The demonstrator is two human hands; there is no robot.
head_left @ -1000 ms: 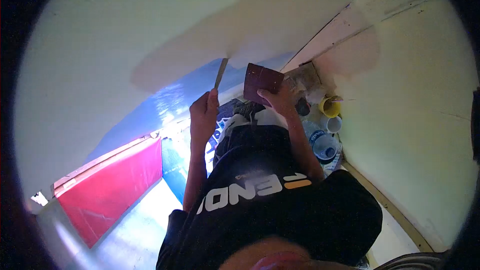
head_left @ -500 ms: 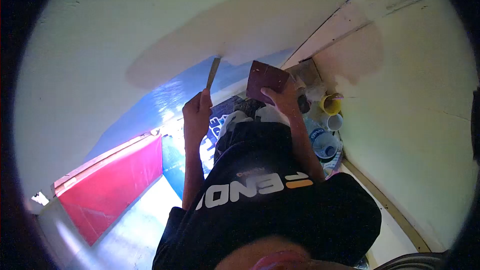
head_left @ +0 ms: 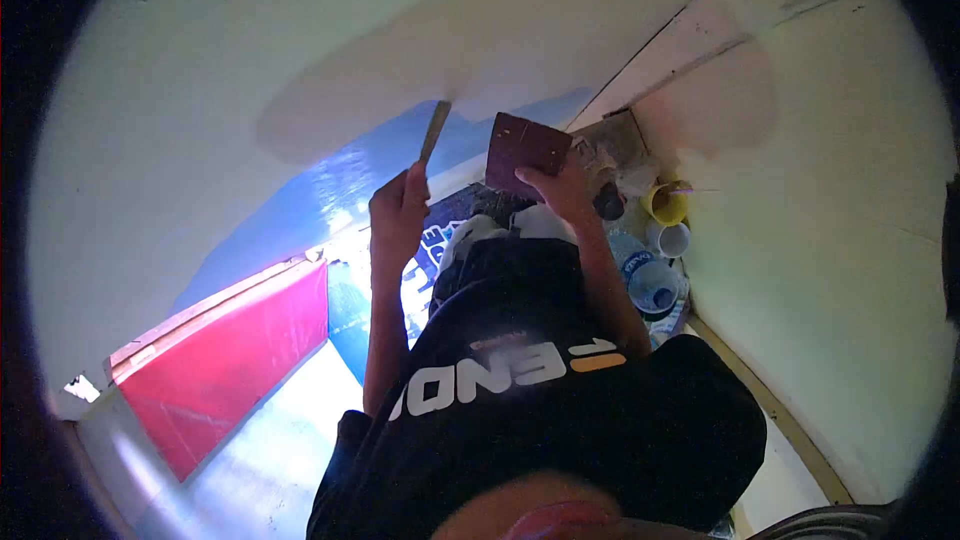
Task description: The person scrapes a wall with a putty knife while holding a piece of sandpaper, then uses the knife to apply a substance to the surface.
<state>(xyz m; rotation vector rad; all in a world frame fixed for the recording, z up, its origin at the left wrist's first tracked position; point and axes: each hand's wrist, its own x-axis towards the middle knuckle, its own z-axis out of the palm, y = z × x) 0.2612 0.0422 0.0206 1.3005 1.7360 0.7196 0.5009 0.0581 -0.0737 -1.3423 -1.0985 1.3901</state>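
My left hand (head_left: 400,210) is closed around a narrow, flat scraper like a putty knife (head_left: 436,132). The blade points up, and its tip is at the wall (head_left: 330,130) by the border between the pale surface and a blue area (head_left: 335,185). Whether the tip touches cannot be made out. In my right hand (head_left: 568,185) is a flat, square, dark red-brown board (head_left: 527,148) with pale specks, the thumb lying over its near face. The board is just right of the scraper, apart from it. My fingers behind the board are hidden.
Along the right wall (head_left: 830,200) stand a yellow container (head_left: 668,203) with a stick in it, a white cup (head_left: 669,239) and a large clear blue bottle (head_left: 648,282). A red panel (head_left: 225,365) is at lower left. My shadow falls on the wall.
My left hand and the scraper have shifted slightly up and to the right along the wall. The board in my right hand has moved a little up and left, closer to the scraper.
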